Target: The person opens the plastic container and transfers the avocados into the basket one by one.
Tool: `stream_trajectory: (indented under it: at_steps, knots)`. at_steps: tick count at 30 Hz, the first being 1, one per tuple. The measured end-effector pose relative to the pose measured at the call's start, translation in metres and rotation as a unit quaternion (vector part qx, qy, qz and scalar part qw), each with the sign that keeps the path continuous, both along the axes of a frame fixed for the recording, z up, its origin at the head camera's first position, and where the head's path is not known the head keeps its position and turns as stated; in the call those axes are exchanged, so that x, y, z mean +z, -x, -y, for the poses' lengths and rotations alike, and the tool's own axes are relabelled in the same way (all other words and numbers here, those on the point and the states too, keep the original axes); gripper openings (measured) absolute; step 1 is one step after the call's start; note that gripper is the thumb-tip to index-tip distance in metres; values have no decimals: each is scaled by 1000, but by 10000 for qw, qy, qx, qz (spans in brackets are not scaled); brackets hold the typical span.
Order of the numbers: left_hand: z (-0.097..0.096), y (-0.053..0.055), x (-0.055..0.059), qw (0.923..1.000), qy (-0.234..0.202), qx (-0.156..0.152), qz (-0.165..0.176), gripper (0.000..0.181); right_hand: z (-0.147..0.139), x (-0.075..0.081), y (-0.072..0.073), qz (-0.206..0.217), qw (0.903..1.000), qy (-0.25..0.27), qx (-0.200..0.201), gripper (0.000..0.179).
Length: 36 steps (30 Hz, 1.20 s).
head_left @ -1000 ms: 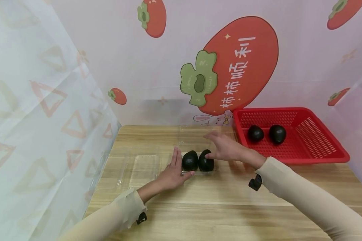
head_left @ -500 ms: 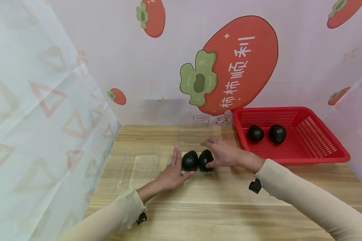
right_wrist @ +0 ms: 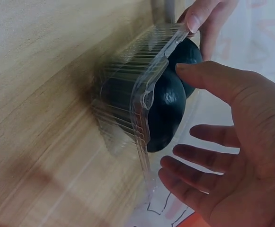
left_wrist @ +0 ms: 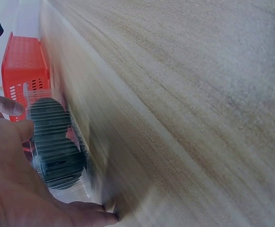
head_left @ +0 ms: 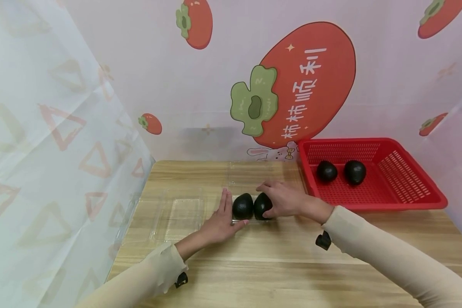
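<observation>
Two dark avocados sit side by side in a clear plastic clamshell box (right_wrist: pixel 139 106), the left avocado (head_left: pixel 243 206) and the right avocado (head_left: pixel 262 206). The box's lid (head_left: pixel 250 172) lies folded back behind it. My left hand (head_left: pixel 218 222) rests against the box's left side with straight fingers, its thumb along the front edge. Over the right avocado, my right hand (head_left: pixel 285 199) has its fingers spread. In the right wrist view, the right thumb (right_wrist: pixel 208 78) is at or just above the avocados, and the other fingers stand apart from them.
A red plastic basket (head_left: pixel 373 205) stands at the right back, with two more avocados (head_left: pixel 355 172) inside. Other clear clamshell boxes (head_left: pixel 182 218) lie open at the left of the wooden table (head_left: pixel 246 273). Printed cloth walls rise behind and at the sides.
My right hand has come down and slightly toward me over the right avocado. The left hand and both avocados in the box stay in place.
</observation>
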State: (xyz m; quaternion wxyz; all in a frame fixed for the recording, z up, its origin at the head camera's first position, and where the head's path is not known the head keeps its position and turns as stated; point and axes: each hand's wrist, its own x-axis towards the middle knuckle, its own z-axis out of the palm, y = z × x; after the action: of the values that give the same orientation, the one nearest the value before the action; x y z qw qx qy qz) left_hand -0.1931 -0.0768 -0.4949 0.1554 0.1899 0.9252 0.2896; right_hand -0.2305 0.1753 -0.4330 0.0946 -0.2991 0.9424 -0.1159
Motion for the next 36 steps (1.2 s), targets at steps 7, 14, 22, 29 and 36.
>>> stream_trajectory:
  at_steps: [7, 14, 22, 29, 36]
  knots:
    - [0, -1, -1, 10000, 20, 7, -6, 107, 2, -5, 0, 114, 9999, -66, 23, 73]
    - [0, -1, -2, 10000, 54, 3, -54, 108, 5, -11, 1, 132, 9999, -105, 1, 71]
    - [0, 0, -3, 9999, 60, 7, -83, 108, 8, -14, 4, 341, 9994, -7, 16, 69]
    - [0, 0, -3, 10000, 22, -3, -79, 107, 13, -14, 7, 395, 9992, 3, 70, 69]
    - [0, 1, -2, 10000, -14, -10, -60, 106, 19, -14, 15, 406, 9987, -168, 257, 72]
